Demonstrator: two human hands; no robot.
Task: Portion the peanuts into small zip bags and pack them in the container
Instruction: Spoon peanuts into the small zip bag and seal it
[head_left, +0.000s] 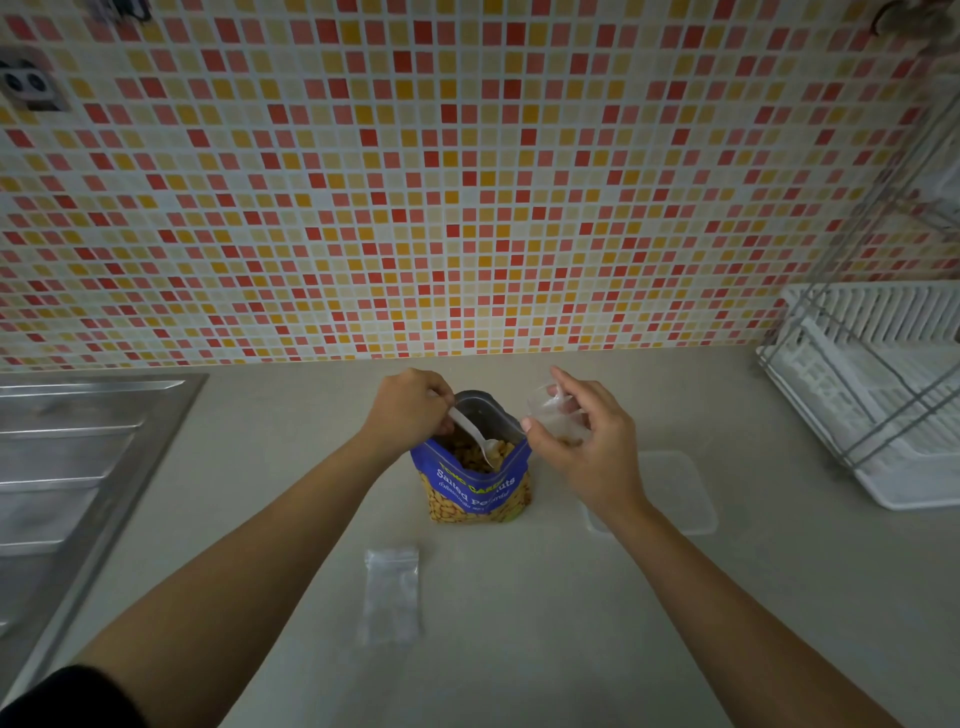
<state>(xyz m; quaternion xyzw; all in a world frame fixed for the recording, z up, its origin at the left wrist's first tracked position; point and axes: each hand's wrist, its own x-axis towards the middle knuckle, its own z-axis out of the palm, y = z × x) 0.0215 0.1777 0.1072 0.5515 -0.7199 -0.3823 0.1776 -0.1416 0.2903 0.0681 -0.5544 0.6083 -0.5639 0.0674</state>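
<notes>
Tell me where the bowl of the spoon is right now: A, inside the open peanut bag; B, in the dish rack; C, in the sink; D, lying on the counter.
A: the left hand holds the white spoon with its bowl down among the nuts in the open blue peanut bag.

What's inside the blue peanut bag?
Peanuts show in the open blue bag, and the white spoon held by the left hand dips into them. The bag's walls hide how deep the peanuts go. The right hand holds a small zip bag beside it.
</notes>
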